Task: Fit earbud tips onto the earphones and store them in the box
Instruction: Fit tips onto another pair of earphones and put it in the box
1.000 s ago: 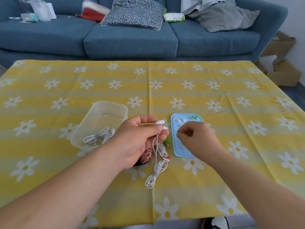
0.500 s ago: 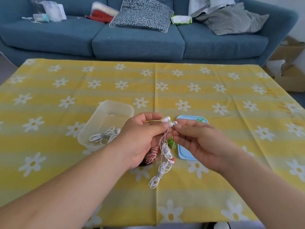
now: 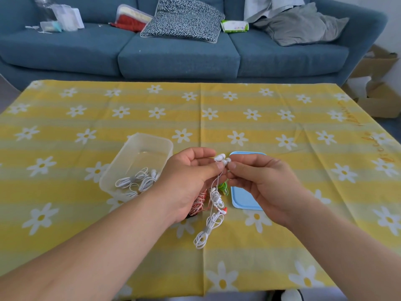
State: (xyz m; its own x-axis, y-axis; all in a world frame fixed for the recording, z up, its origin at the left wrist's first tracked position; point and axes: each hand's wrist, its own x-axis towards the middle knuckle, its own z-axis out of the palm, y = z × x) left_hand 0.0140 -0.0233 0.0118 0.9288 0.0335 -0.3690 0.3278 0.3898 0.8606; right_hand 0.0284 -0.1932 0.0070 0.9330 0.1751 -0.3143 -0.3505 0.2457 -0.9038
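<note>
My left hand [image 3: 188, 179] pinches the two earbuds of a white earphone [image 3: 222, 158] above the table, and its cable [image 3: 208, 227] hangs down in loops to the cloth. My right hand [image 3: 264, 181] meets it at the lower earbud, its thumb and forefinger pinching a small white tip against that bud. A clear plastic box [image 3: 138, 148] lies left of my hands with coiled white earphones [image 3: 138, 181] inside. The blue lid [image 3: 243, 200] lies under my right hand, mostly hidden.
Red-and-white [image 3: 199, 203] and green [image 3: 223, 186] earphones lie on the yellow daisy tablecloth [image 3: 282, 118] below my hands. A blue sofa [image 3: 178, 53] with cushions and clutter stands behind the table. Cardboard boxes [image 3: 377, 92] sit at the right.
My right hand left the blue lid and came up to the earbud held by my left hand, fingers now pinched at its end. The left hand stayed nearly still.
</note>
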